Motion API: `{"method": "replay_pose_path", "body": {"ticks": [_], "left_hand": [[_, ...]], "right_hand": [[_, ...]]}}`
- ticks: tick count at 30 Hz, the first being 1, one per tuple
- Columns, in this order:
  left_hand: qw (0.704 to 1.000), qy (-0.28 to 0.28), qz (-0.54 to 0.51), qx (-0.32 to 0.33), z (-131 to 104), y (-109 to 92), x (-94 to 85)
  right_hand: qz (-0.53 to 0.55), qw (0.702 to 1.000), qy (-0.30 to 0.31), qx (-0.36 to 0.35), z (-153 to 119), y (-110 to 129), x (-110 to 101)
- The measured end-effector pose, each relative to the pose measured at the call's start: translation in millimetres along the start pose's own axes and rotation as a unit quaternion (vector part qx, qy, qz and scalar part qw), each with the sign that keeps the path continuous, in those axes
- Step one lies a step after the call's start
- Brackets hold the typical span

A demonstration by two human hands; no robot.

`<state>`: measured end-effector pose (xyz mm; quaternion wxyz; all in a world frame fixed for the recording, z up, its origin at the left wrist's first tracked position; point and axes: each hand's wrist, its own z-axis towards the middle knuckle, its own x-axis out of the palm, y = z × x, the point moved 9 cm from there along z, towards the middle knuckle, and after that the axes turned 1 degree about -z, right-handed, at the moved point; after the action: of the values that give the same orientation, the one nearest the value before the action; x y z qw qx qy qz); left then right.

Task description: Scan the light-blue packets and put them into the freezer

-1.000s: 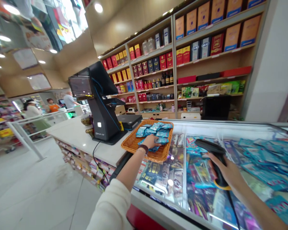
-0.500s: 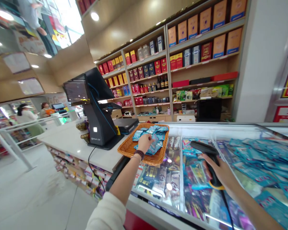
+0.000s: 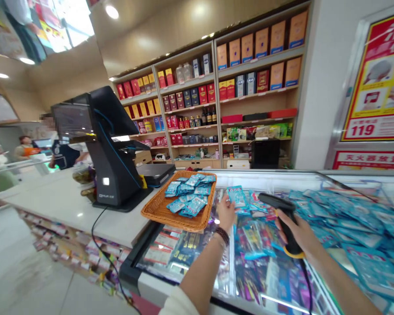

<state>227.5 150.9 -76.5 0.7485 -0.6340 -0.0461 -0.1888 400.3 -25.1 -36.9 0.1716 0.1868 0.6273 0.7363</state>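
A small blue packet (image 3: 237, 197) is pinched by its edge in the fingers of my left hand (image 3: 226, 213), over the glass-topped case just right of the basket. A beaded bracelet circles that wrist. The brown woven basket (image 3: 150, 210) holds several similar blue packets (image 3: 193, 205). My right hand (image 3: 293, 225) is wrapped around the handle of a black barcode scanner (image 3: 277, 202) with a yellow-orange base. The scanner's head points left, towards the held packet, with a short distance between them. Its cable (image 3: 307, 280) hangs down.
A black cash register screen (image 3: 111, 148) stands on the white counter (image 3: 46, 197) at left. Many larger blue packets (image 3: 357, 223) lie heaped at right. Shelves of boxed goods (image 3: 184, 98) line the back wall. A person in a dark apron (image 3: 64, 153) stands behind the register.
My left hand has moved right, out of the basket, and now holds a blue packet near the scanner. The view has turned right, and a person in an apron shows behind the register.
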Motion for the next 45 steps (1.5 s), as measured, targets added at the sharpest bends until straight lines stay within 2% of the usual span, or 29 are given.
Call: {"method": "replay_pose_path", "body": {"ticks": [3,8,23,26,29,32,35,41,45], "left_hand": [[1.000,-0.020,0.004,-0.013,0.2,13.7,-11.0],[0.999,-0.026,-0.009,-0.026,1.3,18.8,-18.1],[1.000,-0.017,-0.010,-0.011,-1.5,15.4,-19.3],[1.000,-0.010,-0.008,-0.010,-0.9,14.9,-18.3],[1.000,0.018,0.001,-0.016,-0.1,15.9,-8.9],[0.998,0.055,0.003,-0.031,-0.8,20.5,15.8],[0.994,0.095,-0.003,-0.046,-6.7,25.2,57.5],[0.969,0.240,0.013,-0.059,-40.0,30.0,177.2],[0.957,0.281,0.026,-0.059,-60.7,36.7,247.9]], "right_hand": [[-0.040,0.998,0.040,0.015,2.3,-9.7,4.0],[-0.133,0.987,0.094,0.019,-0.3,-14.0,15.6],[-0.171,0.979,0.108,-0.003,-5.6,-13.0,19.5],[-0.155,0.983,0.102,0.001,-2.3,-14.9,12.1],[-0.131,0.990,0.059,0.001,-0.9,-9.8,-11.5],[-0.113,0.994,-0.002,0.002,-4.8,1.2,-50.0],[-0.104,0.992,-0.075,0.005,-13.7,13.9,-100.1],[-0.106,0.974,-0.200,-0.005,-46.4,38.7,-202.4],[-0.108,0.957,-0.270,-0.009,-73.4,48.8,-254.9]]}}
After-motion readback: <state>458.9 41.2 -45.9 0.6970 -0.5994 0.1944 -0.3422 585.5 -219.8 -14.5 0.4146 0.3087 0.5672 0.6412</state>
